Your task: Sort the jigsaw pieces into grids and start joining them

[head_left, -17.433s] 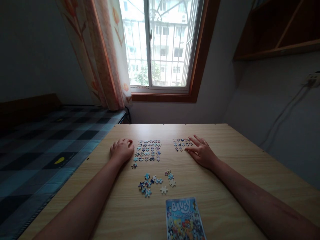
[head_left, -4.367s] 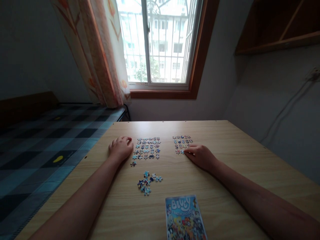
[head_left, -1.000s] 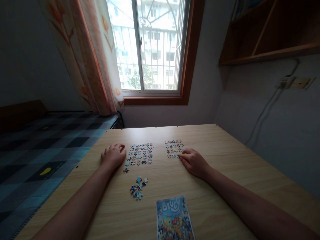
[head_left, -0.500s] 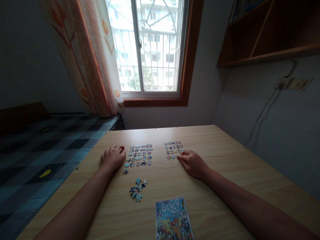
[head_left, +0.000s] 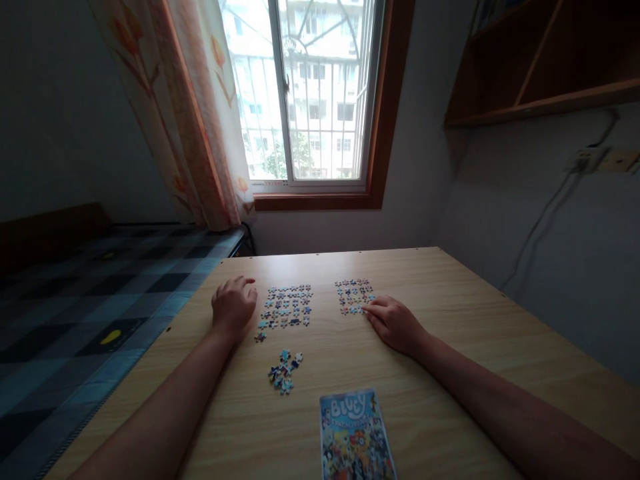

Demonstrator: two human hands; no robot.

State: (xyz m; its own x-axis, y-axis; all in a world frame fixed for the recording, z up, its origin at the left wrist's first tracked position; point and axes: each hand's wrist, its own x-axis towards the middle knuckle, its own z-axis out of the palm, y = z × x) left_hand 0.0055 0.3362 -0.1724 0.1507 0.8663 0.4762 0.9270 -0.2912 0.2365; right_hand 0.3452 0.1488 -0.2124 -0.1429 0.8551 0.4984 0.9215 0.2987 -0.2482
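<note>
My left hand [head_left: 234, 308] rests on the wooden table [head_left: 430, 407] just left of a block of jigsaw pieces [head_left: 285, 312] set out in rows. Its fingers are apart and hold nothing. At the lower right corner of a smaller block of pieces [head_left: 354, 291], my right hand [head_left: 396, 325] has its fingertips closed together on a puzzle piece [head_left: 365, 309], partly covered by them. A loose heap of pieces [head_left: 281, 377] lies nearer to me, and one small piece [head_left: 261, 337] sits below the left block.
A Bluey puzzle box or card [head_left: 356, 437] lies at the table's near side. Left of the table stands a bed with a checked cover [head_left: 150, 280]. Beyond are a curtain [head_left: 185, 133] and a barred window [head_left: 325, 100]. A wall shelf [head_left: 540, 107] hangs at upper right.
The whole view has shifted slightly, so things appear further right. My left hand's fingers have spread and stretched forward. My right hand stays at the same corner of the smaller block.
</note>
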